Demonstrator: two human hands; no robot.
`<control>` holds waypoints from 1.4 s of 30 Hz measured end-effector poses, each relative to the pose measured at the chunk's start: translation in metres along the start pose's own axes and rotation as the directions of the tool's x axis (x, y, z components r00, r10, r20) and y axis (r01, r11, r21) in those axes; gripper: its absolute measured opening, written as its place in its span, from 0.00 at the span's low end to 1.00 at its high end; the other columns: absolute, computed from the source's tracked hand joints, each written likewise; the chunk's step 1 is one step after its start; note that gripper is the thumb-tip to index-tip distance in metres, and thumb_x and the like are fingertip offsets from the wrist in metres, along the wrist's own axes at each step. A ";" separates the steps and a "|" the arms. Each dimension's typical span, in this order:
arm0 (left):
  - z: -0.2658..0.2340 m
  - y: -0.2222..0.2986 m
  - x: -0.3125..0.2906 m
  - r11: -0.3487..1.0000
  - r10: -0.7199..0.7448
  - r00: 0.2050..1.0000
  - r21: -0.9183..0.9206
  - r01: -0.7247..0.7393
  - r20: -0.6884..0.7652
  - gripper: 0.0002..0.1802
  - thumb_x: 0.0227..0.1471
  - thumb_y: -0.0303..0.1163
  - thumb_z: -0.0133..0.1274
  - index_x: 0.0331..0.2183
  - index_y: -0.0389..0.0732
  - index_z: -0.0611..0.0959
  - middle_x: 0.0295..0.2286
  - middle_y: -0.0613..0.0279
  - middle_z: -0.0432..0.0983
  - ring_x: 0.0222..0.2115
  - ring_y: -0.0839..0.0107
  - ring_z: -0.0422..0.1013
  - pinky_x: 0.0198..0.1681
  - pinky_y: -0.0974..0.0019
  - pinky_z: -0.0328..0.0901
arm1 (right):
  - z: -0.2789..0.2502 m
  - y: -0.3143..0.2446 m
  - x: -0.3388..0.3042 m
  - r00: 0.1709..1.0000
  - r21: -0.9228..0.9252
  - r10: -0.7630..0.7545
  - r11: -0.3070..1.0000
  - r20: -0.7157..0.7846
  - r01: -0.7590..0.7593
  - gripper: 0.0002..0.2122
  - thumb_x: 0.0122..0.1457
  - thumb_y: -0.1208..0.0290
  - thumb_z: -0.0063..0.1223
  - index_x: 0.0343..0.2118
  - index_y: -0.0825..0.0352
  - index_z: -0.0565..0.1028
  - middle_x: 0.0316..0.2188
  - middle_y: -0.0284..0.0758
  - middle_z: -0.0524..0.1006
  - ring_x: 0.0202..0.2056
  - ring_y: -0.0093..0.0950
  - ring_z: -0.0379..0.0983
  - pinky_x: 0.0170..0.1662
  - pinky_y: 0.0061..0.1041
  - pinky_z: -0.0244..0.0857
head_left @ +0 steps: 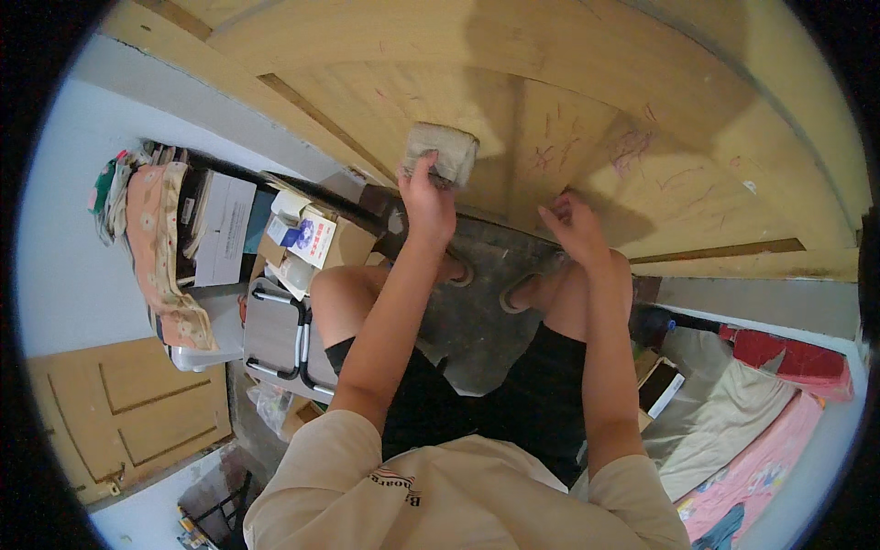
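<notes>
A yellowish wooden door with raised panels fills the space in front of me. My left hand grips a folded, greyish-beige cloth and holds it against the lower part of the door. Reddish-purple scribbles mark the panel to the right of the cloth. Close to the door's lower edge, above my right knee, my right hand has its fingers curled in; whatever they may hold is hidden. My shadow falls across the door's upper part and beside my right hand.
To my left stand a folding chair, an open cardboard box with small packages, and a stack draped with a floral cloth. A bed with a pink sheet and grey blanket lies on the right. Dark floor shows between my feet.
</notes>
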State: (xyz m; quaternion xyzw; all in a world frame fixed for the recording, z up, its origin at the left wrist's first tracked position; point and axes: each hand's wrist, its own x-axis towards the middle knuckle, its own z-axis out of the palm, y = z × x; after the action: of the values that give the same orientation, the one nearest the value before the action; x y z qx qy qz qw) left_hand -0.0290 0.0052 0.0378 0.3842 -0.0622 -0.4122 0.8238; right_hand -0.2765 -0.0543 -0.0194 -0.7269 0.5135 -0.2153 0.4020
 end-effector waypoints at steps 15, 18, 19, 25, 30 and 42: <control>-0.003 0.002 -0.007 0.981 -0.147 0.988 0.122 0.151 -0.038 0.23 0.53 0.31 0.58 0.50 0.46 0.70 0.44 0.64 0.72 0.44 0.66 0.71 0.44 0.58 0.68 | -0.004 -0.015 -0.005 1.000 -0.012 -0.021 1.000 -0.019 0.021 0.20 0.57 0.54 0.62 0.37 0.70 0.77 0.30 0.44 0.81 0.34 0.41 0.79 0.41 0.37 0.72; 0.018 0.019 -0.003 0.978 -0.163 0.984 0.124 0.170 -0.067 0.18 0.54 0.37 0.57 0.46 0.45 0.76 0.41 0.64 0.76 0.42 0.66 0.74 0.41 0.62 0.69 | -0.001 -0.014 -0.003 1.000 -0.052 -0.005 0.999 -0.013 0.004 0.20 0.57 0.55 0.61 0.37 0.71 0.77 0.31 0.45 0.81 0.35 0.41 0.80 0.41 0.37 0.72; 0.027 0.026 -0.004 0.983 -0.148 0.989 0.109 0.149 -0.017 0.17 0.55 0.37 0.57 0.45 0.44 0.76 0.40 0.64 0.76 0.41 0.67 0.74 0.40 0.63 0.69 | 0.000 -0.013 -0.002 1.000 -0.040 -0.010 0.999 -0.007 0.009 0.20 0.57 0.55 0.61 0.37 0.71 0.77 0.31 0.45 0.81 0.35 0.41 0.80 0.41 0.37 0.72; 0.075 0.067 -0.016 0.990 -0.093 0.992 0.117 0.083 0.089 0.13 0.57 0.39 0.55 0.42 0.45 0.78 0.39 0.66 0.78 0.40 0.70 0.75 0.40 0.64 0.69 | 0.001 -0.019 -0.002 0.999 -0.051 -0.031 0.998 0.029 0.032 0.19 0.58 0.54 0.61 0.39 0.68 0.78 0.32 0.44 0.82 0.36 0.40 0.80 0.42 0.37 0.72; 0.114 0.091 -0.039 0.998 -0.050 0.986 0.057 0.042 0.162 0.15 0.56 0.40 0.55 0.44 0.44 0.77 0.40 0.66 0.78 0.41 0.67 0.75 0.43 0.62 0.69 | 0.003 -0.018 -0.004 0.998 -0.028 -0.043 0.999 0.043 0.044 0.18 0.58 0.54 0.61 0.39 0.66 0.78 0.33 0.42 0.82 0.37 0.40 0.80 0.42 0.37 0.73; 0.091 0.060 -0.027 0.995 -0.092 0.987 -0.019 0.095 0.135 0.16 0.55 0.35 0.53 0.46 0.43 0.77 0.42 0.63 0.78 0.44 0.64 0.74 0.48 0.60 0.69 | 0.000 -0.013 -0.004 0.998 0.020 -0.055 0.998 0.035 0.054 0.15 0.58 0.58 0.60 0.38 0.66 0.78 0.33 0.42 0.83 0.36 0.40 0.81 0.43 0.37 0.73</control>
State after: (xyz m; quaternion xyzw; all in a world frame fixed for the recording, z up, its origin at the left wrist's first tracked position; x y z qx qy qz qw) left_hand -0.0466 -0.0062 0.1479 0.3479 -0.0941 -0.4760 0.8022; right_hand -0.2707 -0.0481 -0.0090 -0.7406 0.4842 -0.2180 0.4118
